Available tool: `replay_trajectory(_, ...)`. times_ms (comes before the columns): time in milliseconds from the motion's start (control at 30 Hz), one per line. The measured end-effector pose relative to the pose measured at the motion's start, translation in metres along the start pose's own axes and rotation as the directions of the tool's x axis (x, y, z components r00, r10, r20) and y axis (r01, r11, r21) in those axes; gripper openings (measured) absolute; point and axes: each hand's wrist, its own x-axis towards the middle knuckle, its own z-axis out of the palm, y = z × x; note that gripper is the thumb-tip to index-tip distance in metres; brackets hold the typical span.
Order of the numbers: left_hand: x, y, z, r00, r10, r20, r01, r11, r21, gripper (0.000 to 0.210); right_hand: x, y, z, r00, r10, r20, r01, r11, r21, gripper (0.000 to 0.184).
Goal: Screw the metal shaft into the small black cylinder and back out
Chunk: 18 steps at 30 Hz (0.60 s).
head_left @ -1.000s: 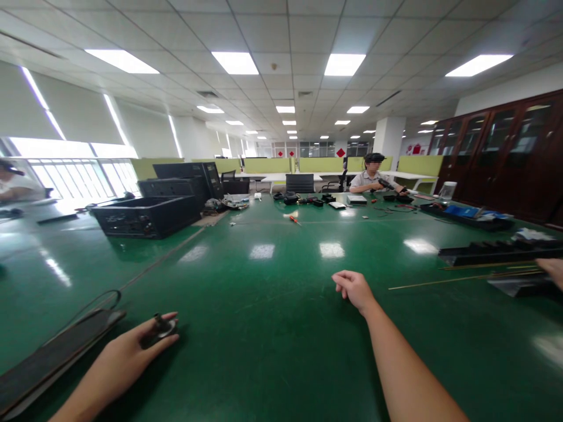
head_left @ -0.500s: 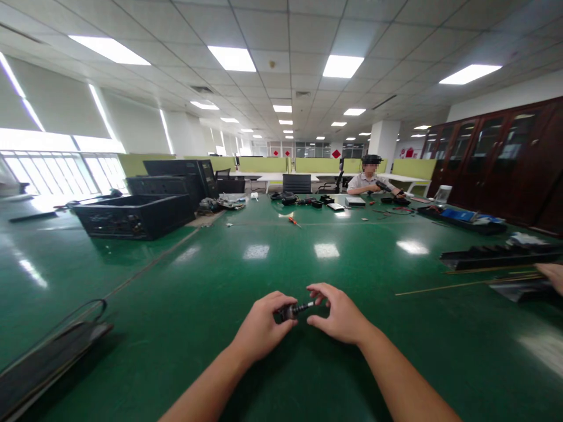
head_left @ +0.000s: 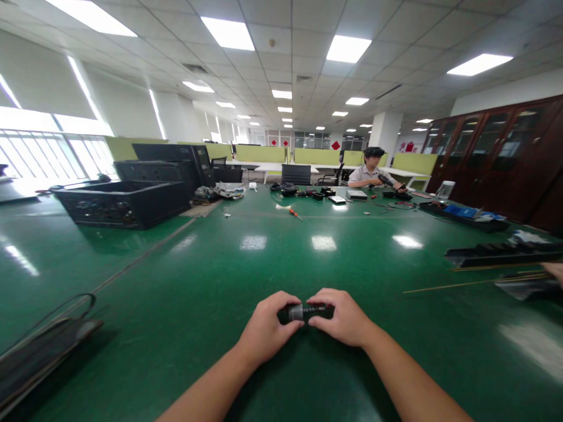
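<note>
A black cylindrical device (head_left: pixel 296 312) with a grey collar lies crosswise between my hands, above the green table. My left hand (head_left: pixel 267 328) is closed around its left end, thumb below and fingers above. From the collar a thinner, ribbed black section runs to the right. My right hand (head_left: pixel 345 321) is closed on a dark part (head_left: pixel 323 310) at that right end. Whether this dark part is separate or belongs to the device I cannot tell. Both palms hide some of the outer ends.
A black computer case (head_left: pixel 127 205) stands far left. An orange screwdriver (head_left: pixel 295 214) lies mid-table. Black trays (head_left: pixel 501 254) and thin rods (head_left: pixel 444 287) are at right, beside another person's hand. Across the table sits a person (head_left: pixel 369 170). A flat dark object (head_left: pixel 44 357) lies near left.
My right hand has gone from open beside the device's thin end to closed on a dark part there. The left hand keeps its grip. The view has tilted slightly downward.
</note>
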Motion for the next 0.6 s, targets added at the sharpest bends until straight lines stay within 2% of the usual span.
replay_trajectory(400, 0.0005, -0.0014, 0.005, 0.999, 0.001, -0.038, -0.002, 1.0, -0.016, 0.026, 0.0016, -0.0005, 0.0, 0.999, 0.036, 0.006, -0.036, 0.999, 0.016, 0.012)
replay_trajectory(600, 0.0009, -0.0004, 0.0036, 0.999, 0.002, -0.042, -0.003, 1.0, -0.009, 0.026, 0.001, 0.0004, -0.0002, 0.999, 0.042, 0.0, -0.042, 0.999, 0.017, 0.012)
